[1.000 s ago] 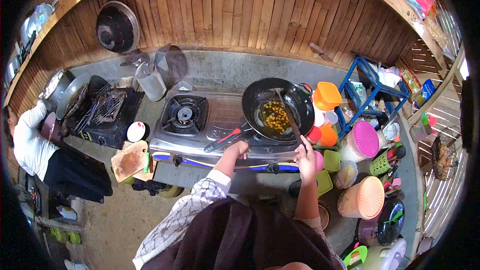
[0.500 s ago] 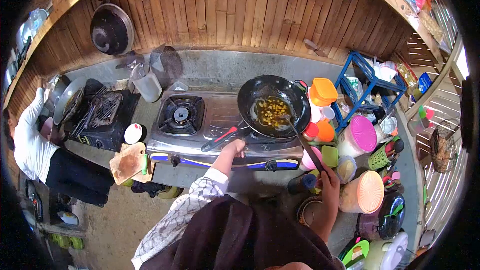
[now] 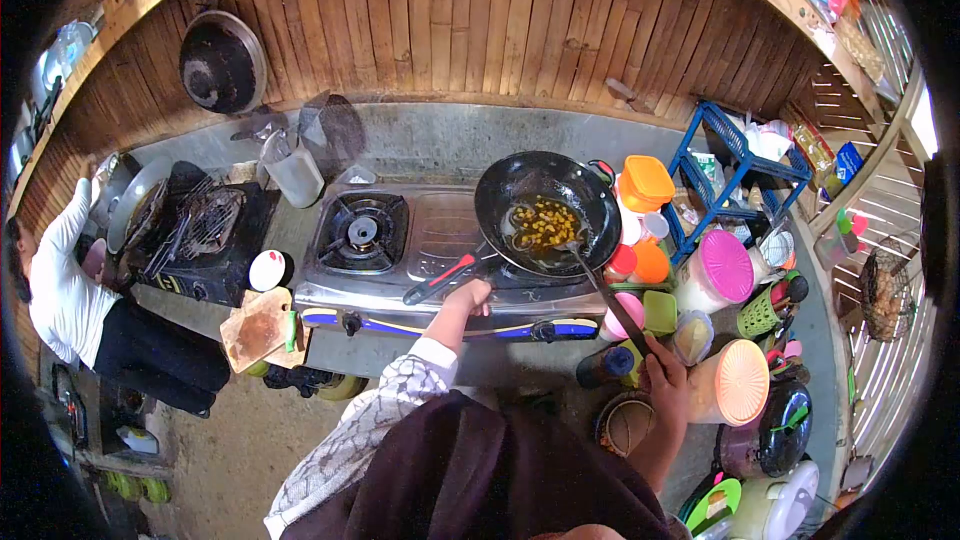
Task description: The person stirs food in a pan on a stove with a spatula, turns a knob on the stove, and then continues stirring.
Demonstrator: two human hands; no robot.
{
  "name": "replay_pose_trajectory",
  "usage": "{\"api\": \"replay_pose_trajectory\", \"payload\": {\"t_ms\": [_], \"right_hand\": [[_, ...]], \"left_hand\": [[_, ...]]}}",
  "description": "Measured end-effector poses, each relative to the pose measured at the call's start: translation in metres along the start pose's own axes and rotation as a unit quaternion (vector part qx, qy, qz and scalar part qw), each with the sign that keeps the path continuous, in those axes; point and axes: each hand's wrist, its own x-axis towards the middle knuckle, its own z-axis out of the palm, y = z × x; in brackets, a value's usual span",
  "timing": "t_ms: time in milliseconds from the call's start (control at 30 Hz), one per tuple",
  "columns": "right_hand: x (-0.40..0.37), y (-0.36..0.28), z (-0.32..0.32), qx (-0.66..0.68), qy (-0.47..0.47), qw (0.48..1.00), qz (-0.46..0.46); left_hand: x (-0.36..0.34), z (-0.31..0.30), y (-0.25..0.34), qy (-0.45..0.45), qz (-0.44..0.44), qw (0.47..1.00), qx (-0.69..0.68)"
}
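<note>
A black wok (image 3: 505,190) sits on the right burner of the gas stove (image 3: 440,230), its handle (image 3: 440,280) pointing front left. Small yellowish-brown food pieces (image 3: 548,224) lie in shiny liquid at its bottom. My right hand (image 3: 664,372) is closed round the long dark handle of a spatula (image 3: 617,310), whose head dips among the pieces on the wok's right side. With curled fingers, my left hand (image 3: 467,298) is at the stove's front edge, just below the wok handle; what it grips, if anything, is hidden.
Left of me another person (image 3: 75,280) stands by a second, blackened stove (image 3: 205,230). A cutting board (image 3: 256,328) lies between the stoves. Lidded tubs (image 3: 722,268) and a blue rack (image 3: 745,165) crowd the right side. The left burner (image 3: 362,230) bears no pan.
My right hand has shifted down and slightly right with the spatula, drawing its head a little toward me. The food pieces have spread differently. My left hand stays where it was.
</note>
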Motion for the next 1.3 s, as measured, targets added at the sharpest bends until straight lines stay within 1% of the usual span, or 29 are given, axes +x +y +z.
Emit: {"api": "replay_pose_trajectory", "payload": {"t_ms": [100, 133, 167, 200, 233, 300, 333, 367, 433, 467, 567, 633, 667, 767, 833, 933, 1033, 1100, 1167, 1233, 1267, 1300], "right_hand": [[0.013, 0.009, 0.014, 0.015, 0.002, 1.000, -0.001], [0.019, 0.016, 0.018, 0.015, 0.003, 1.000, 0.000], [0.026, 0.024, 0.022, 0.044, -0.006, 0.999, 0.002], [0.033, 0.031, 0.026, 0.072, -0.015, 0.997, 0.003], [0.041, 0.039, 0.030, 0.072, -0.014, 0.997, 0.003], [0.056, 0.052, 0.037, 0.064, -0.043, 0.995, -0.063], [0.060, 0.051, 0.045, 0.076, -0.019, 0.996, -0.045], [0.068, 0.057, 0.049, 0.076, -0.019, 0.996, -0.046], [0.086, 0.072, 0.058, 0.078, 0.014, 0.993, -0.089], [0.093, 0.076, 0.061, 0.078, 0.015, 0.993, -0.088], [0.105, 0.070, 0.076, 0.093, 0.013, 0.992, -0.086], [0.109, 0.062, 0.085, 0.064, 0.005, 0.994, -0.092], [0.112, 0.062, 0.089, 0.066, 0.008, 0.995, -0.075], [0.116, 0.058, 0.099, 0.068, 0.004, 0.994, -0.080], [0.118, 0.061, 0.100, 0.075, -0.001, 0.995, -0.071], [0.116, 0.062, 0.099, 0.059, 0.002, 0.995, -0.081], [0.110, 0.064, 0.089, 0.048, -0.001, 0.996, -0.074], [0.106, 0.069, 0.081, 0.071, -0.009, 0.994, -0.079], [0.097, 0.065, 0.073, 0.056, 0.001, 0.996, -0.076], [0.091, 0.063, 0.060, 0.044, 0.002, 0.996, -0.084], [0.087, 0.059, 0.054, 0.028, 0.009, 0.994, -0.109], [0.087, 0.062, 0.049, 0.027, 0.010, 0.994, -0.109]], "left_hand": [[0.009, 0.001, -0.004, -0.001, 0.000, 1.000, -0.002], [0.017, 0.002, -0.008, -0.006, -0.019, 1.000, -0.003], [0.022, 0.003, -0.010, -0.011, -0.039, 0.999, -0.004], [0.020, 0.002, -0.008, -0.012, -0.038, 0.999, -0.003], [0.018, 0.002, -0.007, -0.012, -0.038, 0.999, -0.002], [0.015, 0.001, -0.004, -0.012, -0.038, 0.999, 0.001], [0.014, 0.001, -0.004, -0.011, -0.033, 0.999, -0.003], [0.013, 0.001, -0.005, -0.010, -0.028, 1.000, -0.007], [0.022, 0.002, -0.011, -0.009, -0.028, 0.999, -0.017], [0.028, 0.003, -0.014, -0.007, -0.028, 0.999, -0.028], [0.035, 0.004, -0.018, -0.010, -0.043, 0.998, -0.044], [0.026, 0.003, -0.013, -0.011, -0.038, 0.999, -0.036], [0.021, 0.002, -0.011, -0.012, -0.032, 0.999, -0.030], [0.019, 0.003, -0.008, -0.004, -0.035, 0.998, -0.045], [0.017, 0.003, -0.007, 0.000, -0.039, 0.998, -0.040], [0.010, 0.001, -0.001, 0.001, -0.040, 0.999, -0.030], [0.004, 0.000, 0.002, -0.001, -0.038, 0.999, -0.022], [0.004, -0.001, 0.002, -0.002, -0.037, 0.999, -0.017], [0.007, -0.002, 0.000, -0.012, -0.045, 0.999, 0.016], [0.020, 0.000, -0.009, -0.010, -0.042, 0.999, 0.007], [0.028, 0.002, -0.014, -0.006, -0.040, 0.999, -0.002], [0.024, 0.002, -0.010, -0.006, -0.039, 0.999, -0.002]]}}
